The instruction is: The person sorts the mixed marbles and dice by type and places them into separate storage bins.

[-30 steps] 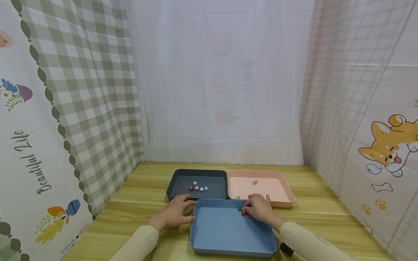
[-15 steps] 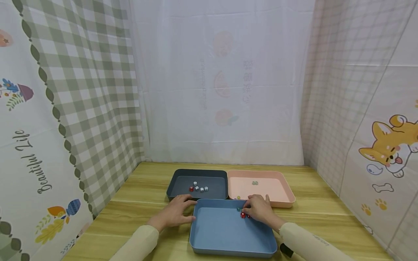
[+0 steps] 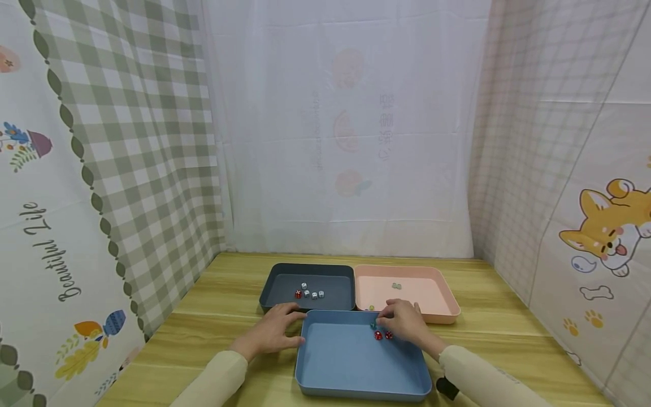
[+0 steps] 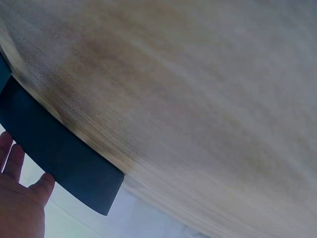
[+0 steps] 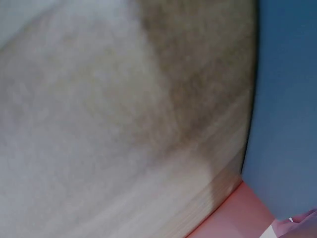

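Note:
A blue tray (image 3: 361,362) lies between the two hands, holding two red dice (image 3: 378,336) and a small green die (image 3: 373,326) near its far right part. My right hand (image 3: 404,324) reaches over the tray's right side, its fingers bent down and fingertips close together beside the green die. Whether they pinch a die is hidden. My left hand (image 3: 272,329) rests at the tray's left edge, thumb and fingers spread loosely and touching the rim. In the left wrist view, its fingers (image 4: 15,161) show beside a dark tray wall.
Behind stand a dark tray (image 3: 330,277) with several white dice (image 3: 314,295) and a red die (image 3: 298,294), and a pink tray (image 3: 422,277) with pale green dice (image 3: 396,286) and a yellow piece (image 3: 372,308). Cloth hangs around the wooden table (image 3: 224,299).
My right hand's fingertips have shifted slightly up and left from the red dice, and both red dice now show more fully. The left hand stays in place.

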`<control>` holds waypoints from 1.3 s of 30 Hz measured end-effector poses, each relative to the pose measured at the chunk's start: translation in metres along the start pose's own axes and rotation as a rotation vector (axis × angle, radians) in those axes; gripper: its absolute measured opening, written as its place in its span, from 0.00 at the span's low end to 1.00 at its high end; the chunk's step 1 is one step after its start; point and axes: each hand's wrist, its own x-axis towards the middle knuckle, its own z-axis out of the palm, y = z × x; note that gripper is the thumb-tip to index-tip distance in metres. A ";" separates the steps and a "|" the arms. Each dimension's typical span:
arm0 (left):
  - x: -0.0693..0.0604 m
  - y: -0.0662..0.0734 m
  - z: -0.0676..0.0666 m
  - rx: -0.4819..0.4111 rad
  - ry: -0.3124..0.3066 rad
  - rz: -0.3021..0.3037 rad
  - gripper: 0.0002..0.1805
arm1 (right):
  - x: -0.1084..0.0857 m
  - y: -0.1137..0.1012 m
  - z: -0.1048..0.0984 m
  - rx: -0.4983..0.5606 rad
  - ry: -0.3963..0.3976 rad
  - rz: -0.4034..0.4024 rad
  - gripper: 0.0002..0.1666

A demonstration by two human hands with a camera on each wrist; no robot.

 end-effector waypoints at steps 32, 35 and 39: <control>-0.001 0.003 -0.002 -0.005 0.001 0.015 0.32 | 0.015 0.018 -0.027 0.161 0.027 0.058 0.08; -0.001 0.003 -0.002 -0.002 0.006 0.016 0.32 | 0.017 0.024 -0.029 0.153 0.034 0.070 0.09; 0.000 0.002 -0.001 0.007 0.011 0.023 0.32 | 0.020 0.032 -0.033 0.136 0.042 0.081 0.10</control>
